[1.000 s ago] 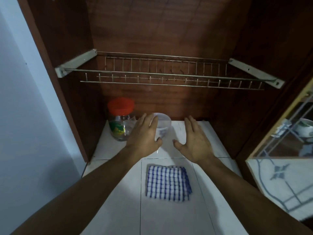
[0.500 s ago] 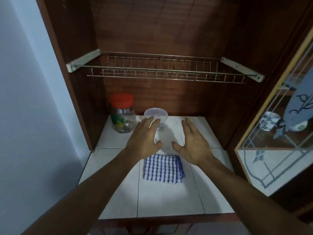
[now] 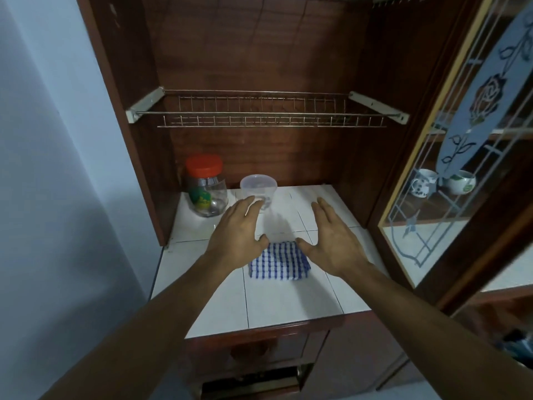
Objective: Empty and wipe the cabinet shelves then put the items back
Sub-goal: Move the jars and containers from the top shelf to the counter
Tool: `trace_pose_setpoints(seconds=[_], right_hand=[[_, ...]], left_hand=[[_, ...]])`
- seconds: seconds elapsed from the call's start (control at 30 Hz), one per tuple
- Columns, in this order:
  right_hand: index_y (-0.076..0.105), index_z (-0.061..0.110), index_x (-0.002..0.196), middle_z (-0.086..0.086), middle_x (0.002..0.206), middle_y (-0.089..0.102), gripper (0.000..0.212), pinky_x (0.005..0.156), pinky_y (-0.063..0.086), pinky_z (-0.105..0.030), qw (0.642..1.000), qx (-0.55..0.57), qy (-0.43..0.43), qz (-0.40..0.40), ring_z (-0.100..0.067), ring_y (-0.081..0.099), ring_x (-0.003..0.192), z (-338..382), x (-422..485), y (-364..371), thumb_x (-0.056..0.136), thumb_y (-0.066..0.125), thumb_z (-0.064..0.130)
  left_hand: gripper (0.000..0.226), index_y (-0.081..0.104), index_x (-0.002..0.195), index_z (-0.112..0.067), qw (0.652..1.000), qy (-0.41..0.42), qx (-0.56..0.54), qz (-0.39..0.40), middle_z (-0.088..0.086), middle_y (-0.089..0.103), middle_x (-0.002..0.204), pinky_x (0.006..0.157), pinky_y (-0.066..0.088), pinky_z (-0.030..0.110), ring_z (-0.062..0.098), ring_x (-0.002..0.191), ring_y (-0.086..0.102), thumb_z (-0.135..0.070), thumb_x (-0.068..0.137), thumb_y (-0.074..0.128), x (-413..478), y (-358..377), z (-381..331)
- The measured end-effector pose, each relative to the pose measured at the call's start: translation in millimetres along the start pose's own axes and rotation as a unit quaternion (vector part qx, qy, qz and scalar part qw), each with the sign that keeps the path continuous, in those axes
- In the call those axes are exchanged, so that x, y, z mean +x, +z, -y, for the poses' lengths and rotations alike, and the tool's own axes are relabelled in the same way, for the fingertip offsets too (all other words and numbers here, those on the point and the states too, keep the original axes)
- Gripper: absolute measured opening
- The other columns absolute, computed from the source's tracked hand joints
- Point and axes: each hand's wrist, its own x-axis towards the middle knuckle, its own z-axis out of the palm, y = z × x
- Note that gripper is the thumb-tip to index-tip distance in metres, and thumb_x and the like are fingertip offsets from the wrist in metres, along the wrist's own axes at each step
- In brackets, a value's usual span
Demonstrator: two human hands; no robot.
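Observation:
A glass jar with an orange lid (image 3: 205, 188) stands at the back left of the white tiled shelf (image 3: 277, 301). To its right stands a clear plastic cup (image 3: 258, 189). A folded blue-and-white checked cloth (image 3: 278, 264) lies on the tiles nearer to me. My left hand (image 3: 237, 232) hovers flat, fingers straight, its fingertips in front of the cup's base. My right hand (image 3: 334, 242) is held flat beside it, palm down, holding nothing. Both thumbs overlap the cloth's far edge in the view.
A wire dish rack (image 3: 268, 111) spans the cabinet above the shelf. An open glass door with a rose pattern (image 3: 467, 140) stands at the right; cups (image 3: 444, 181) sit behind it. Dark wood walls enclose the shelf. A drawer front (image 3: 253, 350) lies below the tiled edge.
The view has pulled back and tilted, so more of the shelf front and drawers shows. Both hands stay flat and have drawn back slightly from the cup toward the cloth.

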Motion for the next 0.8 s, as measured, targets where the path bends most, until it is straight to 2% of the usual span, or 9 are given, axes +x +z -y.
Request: trace_pose_setpoints(seconds=[0.13, 0.27, 0.37, 0.47, 0.67, 0.8], right_hand=[[0.009, 0.017, 0.156, 0.002, 0.165, -0.001, 0.089, 0.116, 0.027, -0.036, 1.000, 0.010, -0.009, -0.005, -0.018, 0.011, 0.150, -2.6, -17.1, -7.4, 0.090, 0.056, 0.054], [0.011, 0.015, 0.156, 0.001, 0.165, 0.000, 0.088, 0.116, 0.023, -0.032, 0.999, 0.014, -0.030, -0.014, -0.017, 0.011, 0.150, -11.2, -38.0, -17.1, 0.090, 0.055, 0.053], [0.011, 0.015, 0.156, -0.001, 0.165, 0.001, 0.087, 0.117, 0.020, -0.031, 0.999, 0.018, -0.043, -0.006, -0.018, 0.010, 0.150, -23.9, -57.2, -25.5, 0.091, 0.056, 0.052], [0.011, 0.016, 0.156, 0.000, 0.165, 0.000, 0.087, 0.117, 0.022, -0.033, 0.998, 0.012, -0.059, 0.002, -0.019, 0.010, 0.150, -37.4, -78.8, -35.1, 0.091, 0.055, 0.053], [0.010, 0.020, 0.156, 0.003, 0.164, -0.002, 0.086, 0.115, 0.027, -0.035, 0.996, 0.021, -0.078, 0.022, -0.018, 0.012, 0.149, -58.0, -123.3, -49.8, 0.091, 0.054, 0.053], [0.011, 0.019, 0.156, 0.002, 0.165, 0.000, 0.087, 0.117, 0.023, -0.035, 0.995, 0.033, -0.084, 0.031, -0.020, 0.013, 0.149, -67.7, -150.8, -55.6, 0.090, 0.056, 0.052]], left_hand=[[0.074, 0.030, 0.151, -0.019, 1.000, 0.004, 0.013, 0.001, 0.003, 0.027, 0.158, 0.116, 0.022, 0.029, 0.020, 0.145, 0.024, -0.034, 0.087, 0.065, -15.4, -5.4, -10.9], [0.076, 0.031, 0.151, -0.020, 1.000, -0.006, 0.017, -0.001, 0.003, 0.029, 0.158, 0.115, 0.024, 0.031, 0.021, 0.144, 0.026, -0.035, 0.086, 0.067, -29.2, -6.1, -29.5], [0.072, 0.038, 0.147, -0.017, 1.000, 0.003, 0.012, -0.010, 0.005, 0.036, 0.155, 0.114, 0.027, 0.033, 0.023, 0.142, 0.032, -0.032, 0.084, 0.070, -45.1, -2.5, -47.6], [0.071, 0.041, 0.145, -0.016, 1.000, 0.000, 0.012, -0.010, 0.007, 0.039, 0.153, 0.114, 0.029, 0.036, 0.024, 0.140, 0.035, -0.031, 0.083, 0.070, -65.4, -0.1, -66.9], [0.071, 0.039, 0.147, -0.017, 0.999, -0.035, 0.041, -0.001, 0.004, 0.039, 0.153, 0.115, 0.027, 0.033, 0.020, 0.139, 0.037, -0.036, 0.085, 0.068, -103.5, 0.3, -106.7], [0.071, 0.041, 0.145, -0.017, 0.999, -0.036, 0.028, -0.017, 0.003, 0.042, 0.151, 0.116, 0.029, 0.033, 0.019, 0.138, 0.038, -0.034, 0.082, 0.070, -126.5, -0.7, -127.9]])
